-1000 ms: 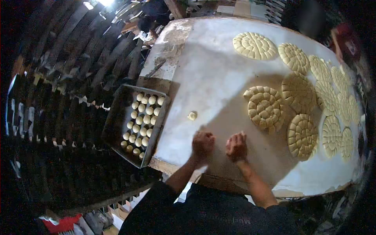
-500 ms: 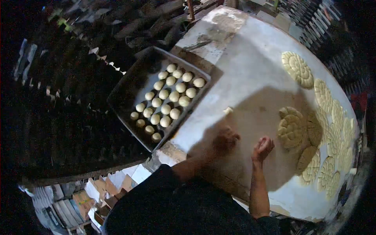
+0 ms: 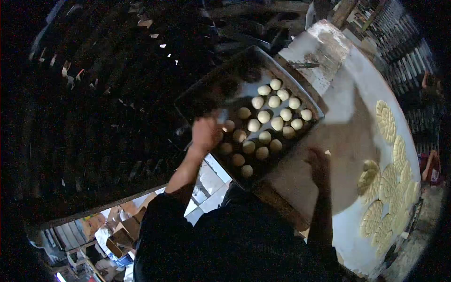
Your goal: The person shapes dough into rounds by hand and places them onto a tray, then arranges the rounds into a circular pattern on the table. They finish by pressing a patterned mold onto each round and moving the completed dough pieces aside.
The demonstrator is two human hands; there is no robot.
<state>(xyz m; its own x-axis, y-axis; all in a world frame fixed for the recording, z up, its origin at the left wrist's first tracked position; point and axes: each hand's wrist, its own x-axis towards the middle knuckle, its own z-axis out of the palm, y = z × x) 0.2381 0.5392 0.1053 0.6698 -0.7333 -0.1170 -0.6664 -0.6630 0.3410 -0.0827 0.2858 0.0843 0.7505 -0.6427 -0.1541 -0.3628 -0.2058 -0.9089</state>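
Swung off the table since the last frame, the left hand (image 3: 206,134) now reaches over the near-left part of the dark tray (image 3: 289,82), its fingers beside an outer dough ball (image 3: 229,126); from my remote seat I cannot tell whether they pinch it. I see the right hand (image 3: 320,168) loosely spread over the table (image 3: 345,223), near a small dough scrap (image 3: 328,153) (shadow hides any contact). The other balls (image 3: 277,123) sit apart, probably to prevent sticking. Farther right, scored dough rounds (image 3: 388,182) lie crowded, perhaps saving space.
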